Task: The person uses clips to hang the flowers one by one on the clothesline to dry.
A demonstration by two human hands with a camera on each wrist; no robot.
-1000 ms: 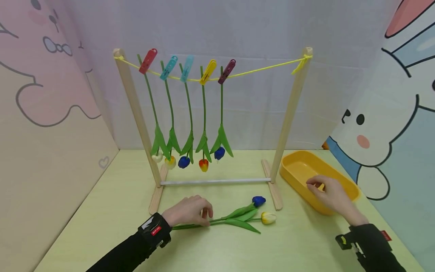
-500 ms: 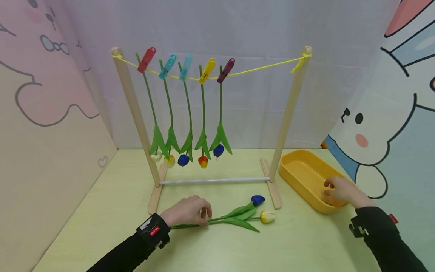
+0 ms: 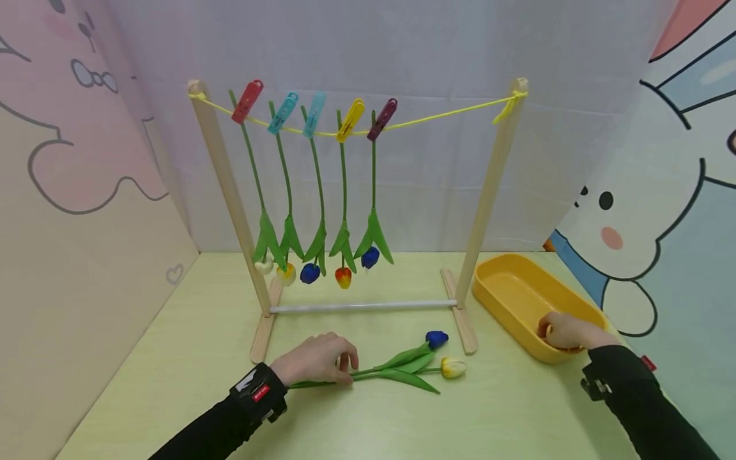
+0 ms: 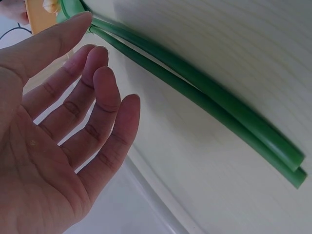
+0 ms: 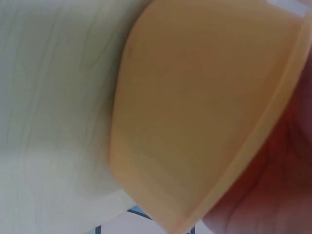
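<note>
My left hand (image 3: 319, 359) hovers over the stems of two artificial tulips, a blue tulip (image 3: 436, 339) and a pale yellow tulip (image 3: 453, 367), lying on the table. In the left wrist view its fingers (image 4: 105, 92) curve loosely with nothing between them, and the green stems (image 4: 204, 97) run past the fingertips. My right hand (image 3: 569, 331) reaches into the near end of a yellow tray (image 3: 506, 281), fingers bent down toward its floor. The tray's wall (image 5: 195, 97) hides those fingertips in the right wrist view, so I cannot tell whether they hold anything.
A wooden frame (image 3: 494, 191) carries a yellow string (image 3: 443, 117). Several tulips hang from it head down, held by clothespins, among them a red clothespin (image 3: 248, 102) and a dark purple clothespin (image 3: 382, 119). A white rod (image 3: 362, 306) joins the frame's feet.
My right hand has moved from above the tray down into its near end, its fingers now bent lower. The left hand and the tulips have stayed in place.
</note>
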